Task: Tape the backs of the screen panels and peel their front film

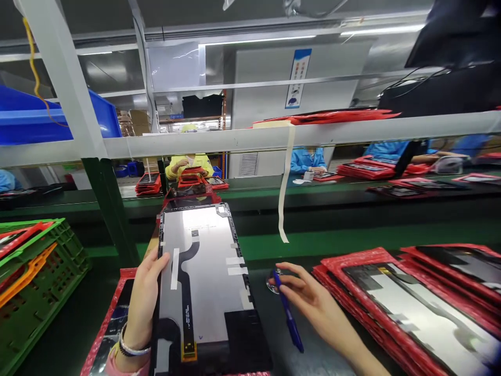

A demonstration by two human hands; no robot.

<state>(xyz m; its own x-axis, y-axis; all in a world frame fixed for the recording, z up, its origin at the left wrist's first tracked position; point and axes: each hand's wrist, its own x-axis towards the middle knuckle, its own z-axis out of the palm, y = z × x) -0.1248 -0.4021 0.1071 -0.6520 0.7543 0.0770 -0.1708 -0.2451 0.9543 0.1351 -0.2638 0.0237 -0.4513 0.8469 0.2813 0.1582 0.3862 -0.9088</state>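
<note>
My left hand [145,297] grips the left edge of a large flat display panel [205,282], silver-backed with a black flex cable and white tape strips, tilted up toward me. To the panel's right, my right hand [311,297] holds a blue pen [288,316] between curled fingers, its tip pointing back toward me. Just behind the fingertips a small round silvery object [272,284] lies on the dark mat.
Stacked panels in red bags [395,292] lie at right. A green crate [43,271] with orange and red parts stands at left. A strip of tape [285,183] hangs from the white rail [274,137]. Across the green conveyor [352,237] other workers handle similar panels.
</note>
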